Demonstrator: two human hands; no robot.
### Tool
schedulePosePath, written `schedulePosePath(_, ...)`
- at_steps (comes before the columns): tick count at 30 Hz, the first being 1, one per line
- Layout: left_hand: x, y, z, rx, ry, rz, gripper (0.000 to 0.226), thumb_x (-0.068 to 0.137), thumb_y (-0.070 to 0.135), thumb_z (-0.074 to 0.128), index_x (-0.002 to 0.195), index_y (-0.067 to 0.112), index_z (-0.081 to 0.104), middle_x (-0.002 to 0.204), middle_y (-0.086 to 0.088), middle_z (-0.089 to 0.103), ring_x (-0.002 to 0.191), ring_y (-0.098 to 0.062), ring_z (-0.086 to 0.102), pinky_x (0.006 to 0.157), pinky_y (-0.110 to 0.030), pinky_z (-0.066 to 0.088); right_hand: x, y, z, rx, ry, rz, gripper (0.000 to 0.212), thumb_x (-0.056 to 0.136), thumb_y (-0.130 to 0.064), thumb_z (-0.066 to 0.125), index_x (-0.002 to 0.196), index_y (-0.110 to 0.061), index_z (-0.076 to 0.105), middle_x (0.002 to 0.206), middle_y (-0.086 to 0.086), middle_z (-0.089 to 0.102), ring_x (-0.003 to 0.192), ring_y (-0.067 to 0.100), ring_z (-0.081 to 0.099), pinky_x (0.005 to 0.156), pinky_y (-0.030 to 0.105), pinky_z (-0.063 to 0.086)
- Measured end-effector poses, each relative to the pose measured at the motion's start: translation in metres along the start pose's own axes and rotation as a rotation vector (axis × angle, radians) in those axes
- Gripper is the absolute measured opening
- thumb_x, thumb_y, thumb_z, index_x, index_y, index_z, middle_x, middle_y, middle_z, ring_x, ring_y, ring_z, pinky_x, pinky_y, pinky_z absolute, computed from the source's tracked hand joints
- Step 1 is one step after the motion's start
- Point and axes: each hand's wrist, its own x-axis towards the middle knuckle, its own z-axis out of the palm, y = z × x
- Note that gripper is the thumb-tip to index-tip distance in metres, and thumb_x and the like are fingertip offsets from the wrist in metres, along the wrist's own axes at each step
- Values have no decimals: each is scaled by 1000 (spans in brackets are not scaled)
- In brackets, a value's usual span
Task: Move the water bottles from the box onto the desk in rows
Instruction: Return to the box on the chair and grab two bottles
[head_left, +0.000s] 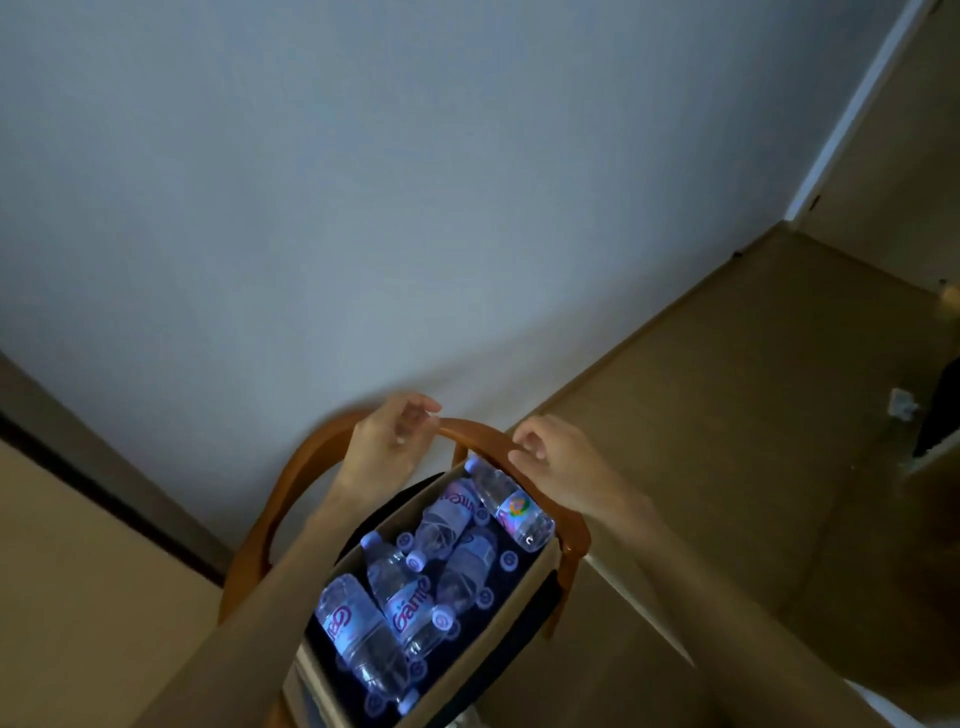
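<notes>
Clear water bottles (410, 587) jumbled in box (524, 592)

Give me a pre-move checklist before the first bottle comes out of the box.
1. Left hand free to pick: not ok, it grips the chair back.
2. Right hand free: not ok, it grips the same rail.
3. Box open on top: ok.
4. Bottles reachable: ok, several lie loose on top.
5. Box seated steadily on the chair: cannot tell.
6. Desk ready for rows: cannot tell, not identifiable in view.
</notes>
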Motion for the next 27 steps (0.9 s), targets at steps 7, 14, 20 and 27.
schedulePosePath(7,25,-50,17,-19,32,-145,24,93,21,62,88,45,58,83,18,65,69,-6,63,62,-26,52,46,18,30,10,-106,12,15,91,-30,62,101,-19,61,95,-5,59,84,8,56,79,33,51)
schedulePosePath(14,21,-106,29,26,4,-354,10,94,25,58,97,33,60,85,14,64,74,-5,65,61,-9,44,76,52,73,7,-214,75,13,88,-29,64,97,-20,62,90,-6,60,80,7,56,76,32,51)
schedulePosePath(20,0,-144,50,47,-94,-509,8,93,20,58,97,26,60,83,14,62,76,-8,60,64,-11,40,101,75,104,43,-358,105,10,88,-34,63,97,-29,59,90,-13,58,78,-1,56,67,17,42)
schedulePosePath(27,-35,-176,84,249,-286,-717,24,91,30,55,111,17,51,103,-10,63,100,-33,60,86,-42,48,135,102,123,44,-458,94,8,89,-29,64,94,-24,59,91,-11,60,82,2,58,65,13,40)
